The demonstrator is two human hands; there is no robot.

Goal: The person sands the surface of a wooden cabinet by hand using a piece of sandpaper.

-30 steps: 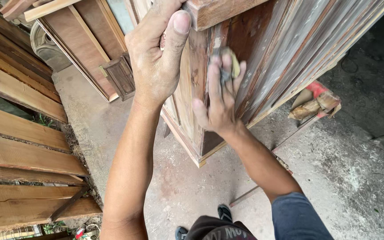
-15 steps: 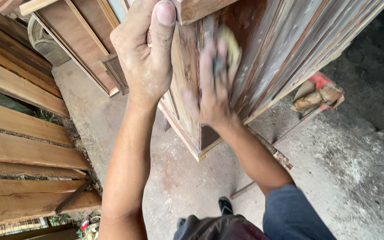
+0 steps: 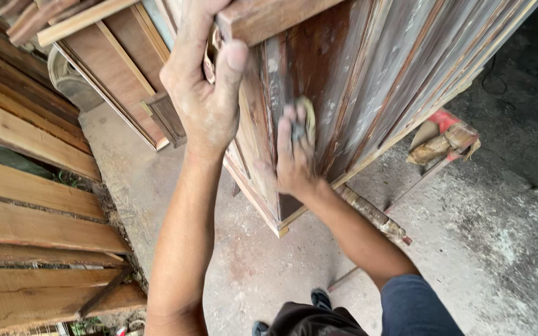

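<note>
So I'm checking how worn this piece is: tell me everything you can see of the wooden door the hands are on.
The wooden door stands upright on the concrete floor, seen from above. Its dark brown finish is largely rubbed away to grey, with long grooved mouldings down its face. The left hand grips its top rail. The right hand presses a small yellowish pad, probably sandpaper, against a recessed panel.

Left hand (image 3: 203, 99) gripping wooden frame (image 3: 368, 81) top, right hand (image 3: 294, 158) pressing sandpaper (image 3: 308, 118) against it
</note>
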